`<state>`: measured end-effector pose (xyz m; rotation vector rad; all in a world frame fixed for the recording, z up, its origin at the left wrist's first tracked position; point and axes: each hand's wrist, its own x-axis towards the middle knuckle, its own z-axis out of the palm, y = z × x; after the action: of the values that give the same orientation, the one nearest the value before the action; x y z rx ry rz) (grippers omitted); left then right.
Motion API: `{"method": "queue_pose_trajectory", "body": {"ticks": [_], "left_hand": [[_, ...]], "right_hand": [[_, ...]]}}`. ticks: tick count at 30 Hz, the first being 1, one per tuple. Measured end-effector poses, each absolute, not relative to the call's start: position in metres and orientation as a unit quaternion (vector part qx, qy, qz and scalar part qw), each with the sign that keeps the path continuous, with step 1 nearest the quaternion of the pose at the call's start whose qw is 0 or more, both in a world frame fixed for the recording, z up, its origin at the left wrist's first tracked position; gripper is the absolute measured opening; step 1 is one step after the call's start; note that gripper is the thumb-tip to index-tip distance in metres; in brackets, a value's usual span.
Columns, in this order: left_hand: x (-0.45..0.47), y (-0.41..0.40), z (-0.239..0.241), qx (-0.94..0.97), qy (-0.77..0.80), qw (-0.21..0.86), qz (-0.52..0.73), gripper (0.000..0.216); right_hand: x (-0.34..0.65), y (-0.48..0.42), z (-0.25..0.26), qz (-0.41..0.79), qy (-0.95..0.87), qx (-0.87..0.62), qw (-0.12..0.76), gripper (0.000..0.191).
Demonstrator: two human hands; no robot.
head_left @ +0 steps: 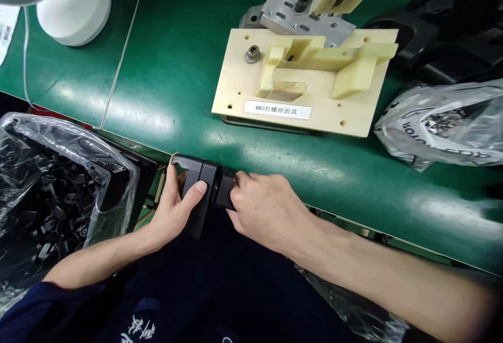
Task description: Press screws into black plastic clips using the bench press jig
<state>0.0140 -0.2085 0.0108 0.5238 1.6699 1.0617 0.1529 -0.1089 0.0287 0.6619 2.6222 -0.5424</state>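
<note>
A black plastic part [200, 175] with a hooked upper end is at the bench's front edge, close to my body. My left hand [176, 204] is wrapped round its left side, thumb lying across the front. On the right, my right hand [261, 207] grips a smaller black block-like piece [223, 188] that sits against the larger part; whether the two are joined I cannot tell. The right fingertips are partly hidden behind that piece. Beyond my hands stands a cream-coloured fixture [231, 81] with a raised yellow cradle and a printed label.
A bin lined with clear plastic [129, 175] holds many small black parts at the left. At the back left is a white lamp base [74, 8]. A printed plastic bag [444, 128] and large black parts [451, 29] lie at the right of the green bench [165, 70].
</note>
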Motion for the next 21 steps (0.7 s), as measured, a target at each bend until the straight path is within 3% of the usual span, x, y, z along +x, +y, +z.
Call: {"method": "queue_pose_trajectory", "body": {"ticks": [6, 15, 21], "left_hand": [[0.015, -0.201, 0.020, 0.186, 0.708, 0.492, 0.471, 0.052], [0.026, -0.202, 0.011, -0.010, 0.719, 0.556, 0.417, 0.059], [0.026, -0.201, 0.011, -0.004, 0.745, 0.519, 0.418, 0.050]], "right_hand": [[0.143, -0.101, 0.031, -0.104, 0.958, 0.207, 0.167, 0.012], [0.149, -0.115, 0.003, 0.047, 0.977, 0.190, 0.089, 0.025], [0.143, -0.116, 0.009, 0.034, 0.976, 0.205, 0.060, 0.029]]}}
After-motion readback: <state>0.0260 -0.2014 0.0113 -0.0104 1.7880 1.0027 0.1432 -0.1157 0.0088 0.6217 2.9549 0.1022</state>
